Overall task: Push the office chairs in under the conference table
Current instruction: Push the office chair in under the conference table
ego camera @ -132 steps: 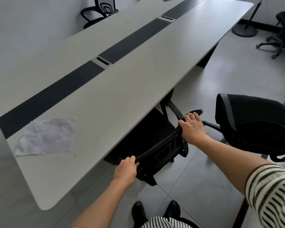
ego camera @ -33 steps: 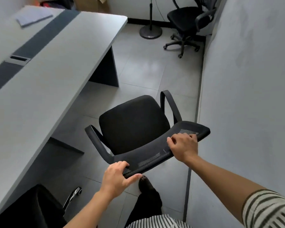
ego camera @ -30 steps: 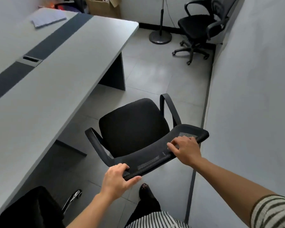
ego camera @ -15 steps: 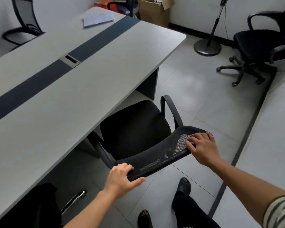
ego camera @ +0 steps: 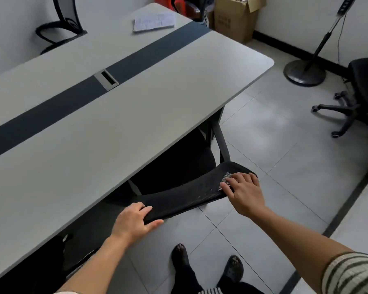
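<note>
Chair [ego camera: 179, 196] half under table [ego camera: 115, 124], both hands on its backrest.
Seat beneath the tabletop edge, backrest sticking out over the floor. Left hand [ego camera: 134, 221] gripping the backrest's near end, fingers curled over the top, thumb underneath. Right hand [ego camera: 244, 192] flat on the far end, fingers spread on the mesh. Table leg [ego camera: 220, 114] just beyond the armrest. Second chair [ego camera: 51, 255] under the table at lower left. Wheeled chair [ego camera: 361, 98] and fan stand [ego camera: 304, 71] well apart at right; box [ego camera: 236, 18] and paper [ego camera: 153, 22] at the far end.
</note>
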### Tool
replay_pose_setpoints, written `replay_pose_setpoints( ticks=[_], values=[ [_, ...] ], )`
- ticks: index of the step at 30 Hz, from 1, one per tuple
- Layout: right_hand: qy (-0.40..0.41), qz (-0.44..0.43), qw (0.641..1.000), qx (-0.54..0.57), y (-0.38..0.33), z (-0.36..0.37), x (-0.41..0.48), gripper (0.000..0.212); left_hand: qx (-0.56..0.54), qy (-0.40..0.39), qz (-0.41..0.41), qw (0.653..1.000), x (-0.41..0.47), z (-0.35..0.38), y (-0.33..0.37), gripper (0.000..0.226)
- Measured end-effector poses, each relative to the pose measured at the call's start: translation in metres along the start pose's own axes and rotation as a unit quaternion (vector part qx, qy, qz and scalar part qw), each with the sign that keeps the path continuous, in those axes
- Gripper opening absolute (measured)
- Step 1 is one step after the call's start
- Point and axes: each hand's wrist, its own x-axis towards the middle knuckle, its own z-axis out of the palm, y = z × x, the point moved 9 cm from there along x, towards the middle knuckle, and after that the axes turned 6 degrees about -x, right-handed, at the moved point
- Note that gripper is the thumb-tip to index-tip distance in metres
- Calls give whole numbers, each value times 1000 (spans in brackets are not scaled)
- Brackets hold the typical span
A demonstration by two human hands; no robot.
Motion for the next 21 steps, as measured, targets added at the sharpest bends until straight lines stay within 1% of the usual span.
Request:
replay_pose_setpoints(
  ticks=[1,3,7,11,14,17,19,21],
  values=[
    [4,3,1000,-2,-2,0,8,59,0,-7,2,1000,10,-2,-4,109],
    [15,12,1000,0,-6,-4,22,54,4,3,13,1000,28,-7,-11,105],
    [28,30,999,0,-17,-12,50,51,-3,2,23,1000,59,-20,-26,99],
    [27,45,999,-3,-21,-17,77,48,-3,-21,38,999,86,-34,-29,100],
    [20,55,998,15,-19,-22,85,47,15,-48,54,997,91,-31,-23,99],
    [30,40,996,81,-17,-30,87,36,-11,-112,48,992,97,-27,-19,86],
    [47,37,986,155,-10,-40,78,25,-58,-156,31,986,101,-28,-6,70],
    [65,60,968,234,7,-51,62,18,-99,-165,34,981,107,-35,20,52]
  ],
)
